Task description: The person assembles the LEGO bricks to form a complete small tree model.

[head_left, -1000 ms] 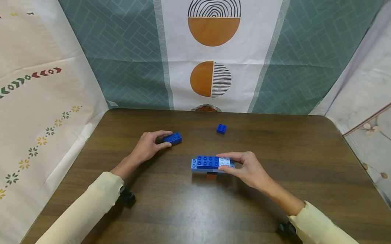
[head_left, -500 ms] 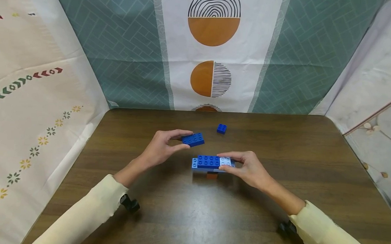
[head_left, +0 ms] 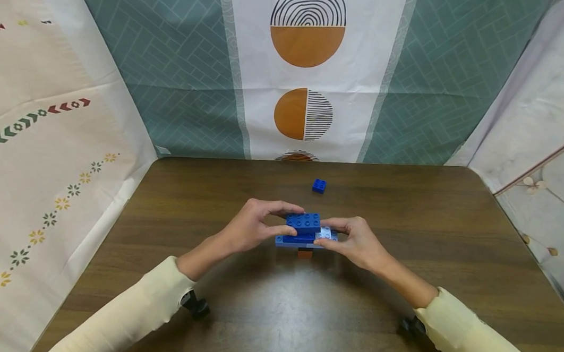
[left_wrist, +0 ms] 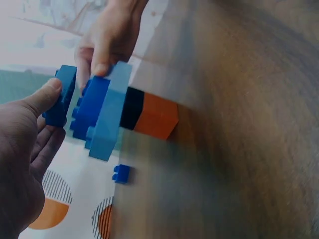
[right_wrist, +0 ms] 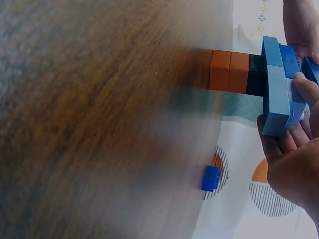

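Note:
My left hand pinches a long blue toy brick between thumb and fingers. The brick hovers over a T-shaped brick build; a narrow gap parts them in the left wrist view. At the build's foot are two orange bricks, with a black brick above. Light blue bricks span the top of this column, carrying a dark blue brick and a pale blue brick. My right hand grips the build's right end at the pale brick, thumb in front and fingers behind.
A small blue brick lies on the brown wooden table, behind the build. Patterned cloths hang beyond the table's back edge and along both sides.
My left hand has lifted the long blue brick off the table and carried it rightward to above the build. My right hand has kept its hold there.

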Available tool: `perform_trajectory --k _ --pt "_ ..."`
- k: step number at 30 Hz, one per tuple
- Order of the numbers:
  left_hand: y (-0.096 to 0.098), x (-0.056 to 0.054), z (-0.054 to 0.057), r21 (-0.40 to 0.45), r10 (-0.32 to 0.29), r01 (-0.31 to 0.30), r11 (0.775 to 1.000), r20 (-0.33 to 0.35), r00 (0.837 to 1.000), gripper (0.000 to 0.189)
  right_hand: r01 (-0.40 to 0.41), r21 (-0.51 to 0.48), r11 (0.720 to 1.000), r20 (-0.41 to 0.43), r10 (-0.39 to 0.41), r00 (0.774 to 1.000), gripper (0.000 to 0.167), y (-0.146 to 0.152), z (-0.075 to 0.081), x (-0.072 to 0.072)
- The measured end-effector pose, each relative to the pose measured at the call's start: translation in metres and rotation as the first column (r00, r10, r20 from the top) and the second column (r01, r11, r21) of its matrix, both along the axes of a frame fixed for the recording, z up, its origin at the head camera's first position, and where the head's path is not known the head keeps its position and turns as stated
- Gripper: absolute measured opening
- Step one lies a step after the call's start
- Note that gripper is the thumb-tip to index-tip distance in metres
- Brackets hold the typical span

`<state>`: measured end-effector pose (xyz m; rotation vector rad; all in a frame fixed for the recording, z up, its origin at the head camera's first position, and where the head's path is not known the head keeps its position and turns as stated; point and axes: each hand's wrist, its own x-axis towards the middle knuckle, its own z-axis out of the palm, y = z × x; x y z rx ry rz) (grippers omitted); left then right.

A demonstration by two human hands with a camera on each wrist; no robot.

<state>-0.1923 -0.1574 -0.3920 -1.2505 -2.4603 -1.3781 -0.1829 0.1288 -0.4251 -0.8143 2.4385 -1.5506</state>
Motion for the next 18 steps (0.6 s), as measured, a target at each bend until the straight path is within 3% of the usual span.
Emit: perform_trajectory --k 5,18 --pt "0.0065 0.0028 -0.005 -0.026 0.009 -0.008 1.0 0.027 1.0 0.043 -0.009 -0.004 1.0 0.009 0.009 1.0 0.039 -0.0004 0.0005 -0.0011" --pt "0.0085 0.0082 -0.0082 -0.068 0.073 -0.072 0.995 0.015 0.997 0.044 0.007 0.011 1.0 0.039 -0.008 0.999 0.041 -0.0007 -0.001 0.0007"
